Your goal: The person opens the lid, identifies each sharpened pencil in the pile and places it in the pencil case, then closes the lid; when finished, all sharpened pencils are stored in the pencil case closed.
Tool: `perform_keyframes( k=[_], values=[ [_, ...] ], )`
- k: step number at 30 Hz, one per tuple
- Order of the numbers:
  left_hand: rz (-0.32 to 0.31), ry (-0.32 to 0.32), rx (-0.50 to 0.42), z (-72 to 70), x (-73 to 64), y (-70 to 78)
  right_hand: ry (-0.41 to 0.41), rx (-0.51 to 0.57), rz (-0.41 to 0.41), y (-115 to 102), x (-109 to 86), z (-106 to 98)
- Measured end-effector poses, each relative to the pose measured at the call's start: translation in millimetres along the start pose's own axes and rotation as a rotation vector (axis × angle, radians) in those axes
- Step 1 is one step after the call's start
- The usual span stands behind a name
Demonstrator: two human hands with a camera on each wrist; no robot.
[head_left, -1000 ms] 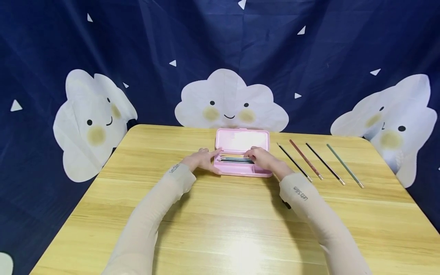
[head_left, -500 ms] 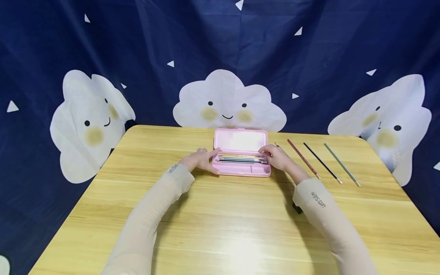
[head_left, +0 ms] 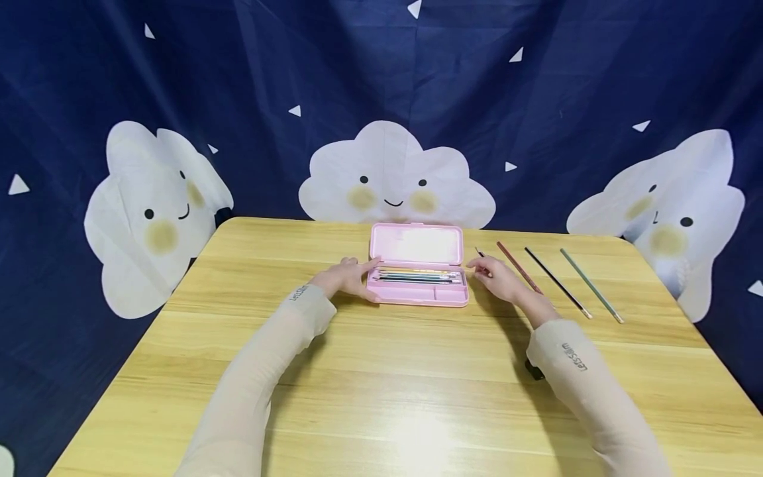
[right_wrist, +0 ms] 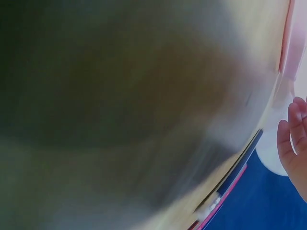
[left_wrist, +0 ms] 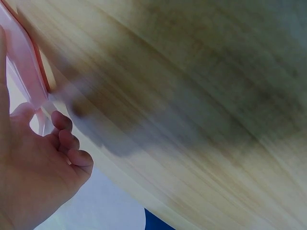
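The open pink pencil case [head_left: 417, 296] lies near the table's far edge, its lid tipped back. Several pencils [head_left: 411, 276] lie side by side in its rear compartment. At the case's left end, my left hand [head_left: 348, 277] holds it between thumb and fingers; the left wrist view shows this hand [left_wrist: 45, 163] beside the pink wall. Just off the case's right end, my right hand [head_left: 497, 278] holds nothing, fingers loosely bent. A dark pencil [head_left: 479, 252] shows its tip beyond this hand, which hides the rest. In the right wrist view, the hand [right_wrist: 298, 139] appears at the right edge.
A red pencil [head_left: 520, 267], a black pencil [head_left: 557, 281] and a green pencil [head_left: 591, 285] lie slanted on the wooden table [head_left: 381, 384], right of the case. A dark blue curtain [head_left: 250, 99] with clouds hangs behind the table.
My right hand has drawn out of the case to the right, away from the pencils inside, and now covers most of the nearest loose pencil. My left hand stays at the case's left end.
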State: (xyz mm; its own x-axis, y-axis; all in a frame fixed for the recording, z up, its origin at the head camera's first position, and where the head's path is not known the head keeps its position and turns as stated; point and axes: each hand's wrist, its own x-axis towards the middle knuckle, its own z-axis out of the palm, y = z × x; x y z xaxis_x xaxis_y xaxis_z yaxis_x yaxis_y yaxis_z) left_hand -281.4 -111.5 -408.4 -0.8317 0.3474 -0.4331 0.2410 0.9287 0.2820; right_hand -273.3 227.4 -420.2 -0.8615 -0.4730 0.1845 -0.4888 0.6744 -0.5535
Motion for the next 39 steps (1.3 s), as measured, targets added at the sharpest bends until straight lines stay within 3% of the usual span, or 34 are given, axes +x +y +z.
perform_keyframes(
  k=[9,16,25,33,39],
  values=[
    [-0.004,0.002,-0.003,-1.1,-2.6,-1.3,0.006,-0.072,0.024,16,-11.8,-13],
    [0.008,0.011,-0.006,-1.3,-2.5,-2.4,-0.071,-0.115,0.086,24,-17.1,-22],
    [0.011,0.012,0.001,-3.1,-2.6,-1.0,-0.113,-0.118,0.088,32,-20.7,-32],
    [0.011,0.002,-0.017,-3.2,-2.6,1.6,-0.224,-0.181,0.135,35,-21.9,-35],
    [0.006,-0.002,-0.022,-0.9,-3.1,1.2,-0.316,-0.137,0.185,29,-23.6,-35]
  ],
)
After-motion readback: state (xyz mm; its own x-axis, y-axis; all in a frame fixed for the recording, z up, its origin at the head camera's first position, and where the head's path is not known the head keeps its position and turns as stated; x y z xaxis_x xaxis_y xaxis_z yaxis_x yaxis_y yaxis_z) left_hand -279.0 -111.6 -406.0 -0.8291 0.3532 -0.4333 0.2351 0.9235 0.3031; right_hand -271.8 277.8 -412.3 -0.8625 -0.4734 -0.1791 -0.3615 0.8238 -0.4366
